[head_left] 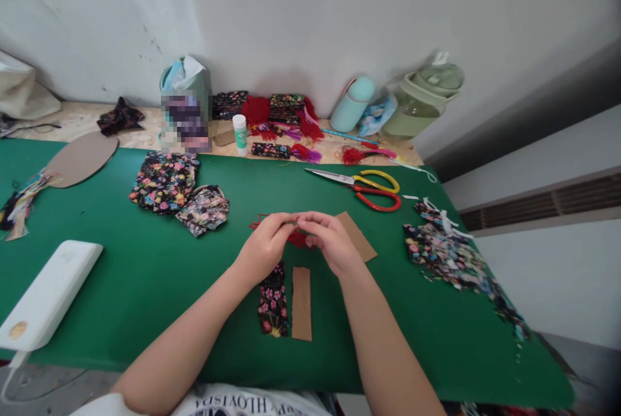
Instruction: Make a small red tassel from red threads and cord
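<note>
Both hands, left hand (264,249) and right hand (332,242), pinch red thread (297,237); keeping it taut above the cardboard strip (301,303) seems wise.

Green table cover (145,286); black cloth strip (273,299) with pink and red flowers beside a plain brown card strip (301,303); red thread (297,237) between the hands; scissors (369,188) with one yellow and one red handle; black floral cloth pieces (165,180); white power bank (48,293); pale green jug (422,102)
</note>
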The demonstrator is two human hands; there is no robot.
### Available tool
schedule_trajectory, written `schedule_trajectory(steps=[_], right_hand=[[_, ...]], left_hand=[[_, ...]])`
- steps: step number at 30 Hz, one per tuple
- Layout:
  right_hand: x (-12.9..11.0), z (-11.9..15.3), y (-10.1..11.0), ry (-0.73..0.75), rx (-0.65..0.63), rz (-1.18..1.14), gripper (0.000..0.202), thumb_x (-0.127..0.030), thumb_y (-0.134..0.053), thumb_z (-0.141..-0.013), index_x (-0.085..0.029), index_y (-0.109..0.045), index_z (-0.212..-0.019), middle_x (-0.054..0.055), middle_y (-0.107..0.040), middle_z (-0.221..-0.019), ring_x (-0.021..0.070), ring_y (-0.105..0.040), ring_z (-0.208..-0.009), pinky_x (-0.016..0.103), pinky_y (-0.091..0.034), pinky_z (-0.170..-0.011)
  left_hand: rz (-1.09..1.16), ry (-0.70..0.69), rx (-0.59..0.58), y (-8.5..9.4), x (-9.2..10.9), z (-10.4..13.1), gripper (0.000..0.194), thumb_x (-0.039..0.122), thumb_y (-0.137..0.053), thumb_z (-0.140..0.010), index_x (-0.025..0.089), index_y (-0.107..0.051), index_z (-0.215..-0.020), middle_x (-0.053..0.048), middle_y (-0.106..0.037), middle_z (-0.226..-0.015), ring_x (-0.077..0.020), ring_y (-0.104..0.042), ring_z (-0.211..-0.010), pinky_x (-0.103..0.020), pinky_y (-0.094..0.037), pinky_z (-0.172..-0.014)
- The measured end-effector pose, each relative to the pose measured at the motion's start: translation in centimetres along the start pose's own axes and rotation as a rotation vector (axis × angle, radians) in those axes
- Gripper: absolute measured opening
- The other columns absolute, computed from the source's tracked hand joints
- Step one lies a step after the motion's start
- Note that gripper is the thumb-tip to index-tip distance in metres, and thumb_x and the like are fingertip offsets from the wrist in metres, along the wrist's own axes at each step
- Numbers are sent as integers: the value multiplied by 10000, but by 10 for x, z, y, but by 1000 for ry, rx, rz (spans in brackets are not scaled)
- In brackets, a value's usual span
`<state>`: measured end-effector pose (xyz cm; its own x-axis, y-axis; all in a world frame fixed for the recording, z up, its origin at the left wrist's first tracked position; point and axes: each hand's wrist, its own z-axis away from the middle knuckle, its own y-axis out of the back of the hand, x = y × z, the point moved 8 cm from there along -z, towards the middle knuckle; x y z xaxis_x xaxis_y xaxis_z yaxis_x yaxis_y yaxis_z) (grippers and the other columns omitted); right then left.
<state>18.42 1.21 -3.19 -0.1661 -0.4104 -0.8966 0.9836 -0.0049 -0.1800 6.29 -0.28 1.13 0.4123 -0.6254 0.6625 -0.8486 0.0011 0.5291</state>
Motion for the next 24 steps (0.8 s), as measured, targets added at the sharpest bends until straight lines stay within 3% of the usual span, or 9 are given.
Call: schedule_trajectory(steps=[3,5,10,14,18,24], right_hand=[[0,-2,2,9,11,-18,215,-352,-767,-610,-163,-691,-680,20,-674,-782,40,-399,-506,196,-279,-440],[-1,-2,2,21,17,-26,232,-361,-778,-603,-163,-699,-693,29,-687,-838,31,-371,-494,211,-251,-443],[-2,-1,1,13,7,-32,269,-381,-787,-600,-160,-702,-726,27,-684,-809,24,-355,-462,223,-234,-453],[-4,0,2,27,28,-36,308,-404,-794,-589,-157,-694,-743,14,-664,-740,26,-331,-448,225,-214,-446],[-7,1,0,42,19,-41,336,-417,-801,-584,-149,-690,-753,-20,-589,-577,35,-329,-442,219,-186,-440],[-5,1,0,49,1,-73,332,-408,-819,-570,-147,-692,-731,-36,-546,-526,28,-308,-420,218,-183,-431]], left_hand=[[45,-35,-2,0,4,-1,179,155,-432,-930,157,-611,-930,-108,-666,-998,-187,-635,-970,-335,-531,-846],[138,30,-8,-1,1,-2,156,136,-454,-910,159,-601,-865,-103,-665,-963,-182,-633,-951,-325,-523,-838],[591,479,-43,-16,-25,4,85,213,-556,-851,161,-565,-784,-46,-661,-808,-129,-629,-661,-283,-509,-682],[881,682,-39,-24,-33,8,281,405,-663,-781,153,-540,-773,-16,-643,-683,-100,-583,-539,-234,-444,-562],[968,743,-65,-27,-33,8,388,503,-689,-742,152,-525,-768,7,-603,-535,-82,-505,-464,-196,-335,-477],[964,710,-18,-25,-30,4,385,488,-703,-734,153,-515,-751,-6,-634,-583,-72,-492,-484,-205,-346,-500]])
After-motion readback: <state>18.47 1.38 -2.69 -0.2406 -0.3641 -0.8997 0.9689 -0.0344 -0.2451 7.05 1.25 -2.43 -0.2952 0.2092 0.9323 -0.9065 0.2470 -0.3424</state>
